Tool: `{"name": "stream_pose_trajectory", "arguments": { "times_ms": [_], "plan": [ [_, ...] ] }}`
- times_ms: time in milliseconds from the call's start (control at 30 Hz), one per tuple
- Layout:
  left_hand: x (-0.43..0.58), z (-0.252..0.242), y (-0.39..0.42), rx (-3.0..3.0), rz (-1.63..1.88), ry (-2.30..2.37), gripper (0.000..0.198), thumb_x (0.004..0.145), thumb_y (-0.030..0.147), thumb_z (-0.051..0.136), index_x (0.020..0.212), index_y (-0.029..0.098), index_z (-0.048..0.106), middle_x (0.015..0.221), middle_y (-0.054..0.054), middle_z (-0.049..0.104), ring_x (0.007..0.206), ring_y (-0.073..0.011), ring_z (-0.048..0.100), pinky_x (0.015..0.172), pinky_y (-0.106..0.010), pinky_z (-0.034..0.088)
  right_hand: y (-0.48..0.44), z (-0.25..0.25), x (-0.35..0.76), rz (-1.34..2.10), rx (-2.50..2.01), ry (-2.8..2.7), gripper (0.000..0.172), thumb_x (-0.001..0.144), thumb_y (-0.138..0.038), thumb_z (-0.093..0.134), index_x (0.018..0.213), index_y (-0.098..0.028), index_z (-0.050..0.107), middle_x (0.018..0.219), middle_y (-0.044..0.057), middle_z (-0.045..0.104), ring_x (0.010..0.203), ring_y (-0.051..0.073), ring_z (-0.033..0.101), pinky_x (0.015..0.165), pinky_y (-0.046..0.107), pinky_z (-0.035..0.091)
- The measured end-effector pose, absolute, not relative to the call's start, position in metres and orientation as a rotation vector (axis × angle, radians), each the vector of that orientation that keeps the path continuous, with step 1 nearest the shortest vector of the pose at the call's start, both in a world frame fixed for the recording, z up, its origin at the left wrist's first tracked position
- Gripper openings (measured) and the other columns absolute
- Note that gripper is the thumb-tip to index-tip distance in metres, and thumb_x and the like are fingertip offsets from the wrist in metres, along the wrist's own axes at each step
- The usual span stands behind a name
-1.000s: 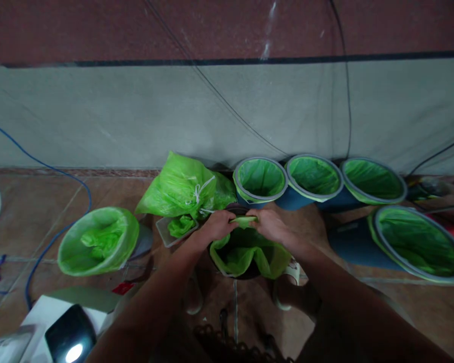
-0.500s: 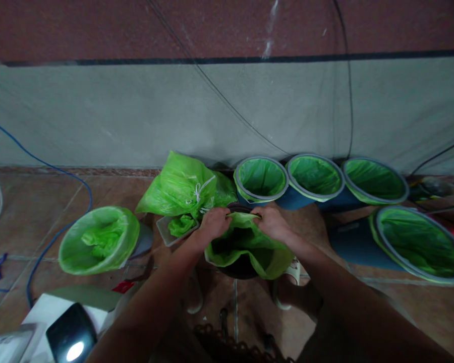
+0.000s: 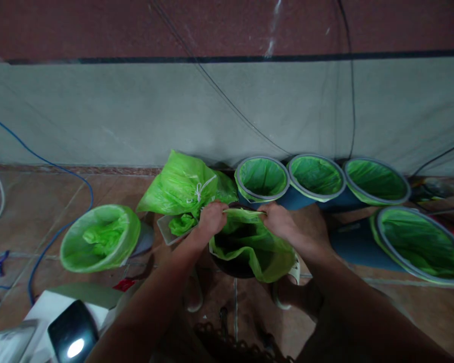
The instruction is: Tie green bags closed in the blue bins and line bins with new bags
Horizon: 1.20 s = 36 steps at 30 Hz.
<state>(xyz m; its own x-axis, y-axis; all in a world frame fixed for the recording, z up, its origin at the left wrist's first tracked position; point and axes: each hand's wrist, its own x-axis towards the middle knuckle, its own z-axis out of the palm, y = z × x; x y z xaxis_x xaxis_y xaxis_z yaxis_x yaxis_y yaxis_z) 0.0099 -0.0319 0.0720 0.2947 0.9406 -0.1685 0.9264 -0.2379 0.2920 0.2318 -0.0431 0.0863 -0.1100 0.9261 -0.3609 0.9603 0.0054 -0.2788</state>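
A green bin liner (image 3: 267, 257) hangs inside a dark round bin (image 3: 230, 267) between my feet. At the bin's far rim, my left hand (image 3: 213, 218) pinches the liner's edge on the left. My right hand (image 3: 276, 218) grips the same edge on the right, so it is stretched taut between them. The liner's near side sags, draping loosely over the rim at the front right. Just beyond my left hand sits a full green bag (image 3: 177, 184) tied with white string. Beside that hand is a small pale container (image 3: 167, 233) with crumpled green plastic (image 3: 182, 224) in it.
Several blue bins with grey rims and green liners, including one bin (image 3: 263, 196) by the wall and another (image 3: 348, 247) at right, stand nearby. A lined bin (image 3: 66, 249) is at left. A white box (image 3: 41, 307) bears a dark device (image 3: 71, 327). A blue cable (image 3: 36, 267) crosses the floor.
Both hands have moved slightly apart, pulling the liner's far edge tighter along the rim. The liner's near flap has shifted a little to the right.
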Motion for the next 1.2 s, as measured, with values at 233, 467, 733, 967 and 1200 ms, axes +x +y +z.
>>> {"name": "stream_pose_trajectory", "arguments": {
  "times_ms": [233, 467, 733, 967, 1200],
  "plan": [
    [0.019, 0.067, -0.037, 2.222, 0.255, 1.483, 0.039, 0.082, 0.008, 0.047, 0.104, 0.022, 0.076, 0.108, -0.004, 0.071, 0.096, -0.0168, 0.066, 0.096, -0.028, 0.052, -0.051, 0.073, 0.223, -0.852, 1.813, 2.506, 0.059, 0.082, -0.024, 0.068, 0.139, -0.015, 0.056, 0.136, 0.014, 0.063, 0.123, 0.025, 0.060, 0.103, 0.033, 0.043],
    [0.036, 0.066, -0.052, 2.222, 0.321, 1.255, 0.029, 0.085, 0.013, 0.055, 0.104, 0.022, 0.074, 0.105, -0.005, 0.072, 0.100, -0.0167, 0.066, 0.095, -0.028, 0.050, -0.053, 0.080, 0.212, -0.870, 1.709, 2.554, 0.023, 0.091, -0.021, 0.055, 0.109, -0.019, 0.070, 0.109, 0.008, 0.074, 0.102, 0.021, 0.068, 0.088, 0.028, 0.046],
    [0.039, 0.064, -0.049, 2.190, 0.408, 1.227, 0.017, 0.091, 0.027, 0.062, 0.100, 0.017, 0.073, 0.100, -0.006, 0.074, 0.095, -0.0174, 0.068, 0.090, -0.027, 0.051, -0.053, 0.075, 0.215, -0.783, 1.917, 2.563, 0.023, 0.092, -0.023, 0.055, 0.103, -0.024, 0.075, 0.103, 0.004, 0.078, 0.094, 0.020, 0.071, 0.080, 0.027, 0.047],
    [0.033, 0.067, -0.046, 2.289, 0.289, 1.444, 0.023, 0.097, 0.022, 0.050, 0.091, 0.017, 0.072, 0.094, -0.007, 0.072, 0.088, -0.0171, 0.067, 0.084, -0.027, 0.051, -0.049, 0.071, 0.219, -0.739, 2.038, 2.649, 0.020, 0.092, -0.026, 0.058, 0.101, -0.024, 0.075, 0.101, 0.003, 0.078, 0.092, 0.019, 0.071, 0.082, 0.026, 0.047],
    [0.030, 0.069, -0.045, 2.220, 0.220, 1.631, 0.027, 0.098, 0.028, 0.048, 0.106, 0.019, 0.073, 0.103, -0.008, 0.073, 0.093, -0.0183, 0.068, 0.087, -0.028, 0.051, -0.049, 0.080, 0.222, -0.618, 1.972, 2.409, 0.022, 0.091, -0.027, 0.059, 0.107, -0.021, 0.073, 0.100, 0.007, 0.077, 0.092, 0.021, 0.070, 0.076, 0.026, 0.044]
  ]
}}
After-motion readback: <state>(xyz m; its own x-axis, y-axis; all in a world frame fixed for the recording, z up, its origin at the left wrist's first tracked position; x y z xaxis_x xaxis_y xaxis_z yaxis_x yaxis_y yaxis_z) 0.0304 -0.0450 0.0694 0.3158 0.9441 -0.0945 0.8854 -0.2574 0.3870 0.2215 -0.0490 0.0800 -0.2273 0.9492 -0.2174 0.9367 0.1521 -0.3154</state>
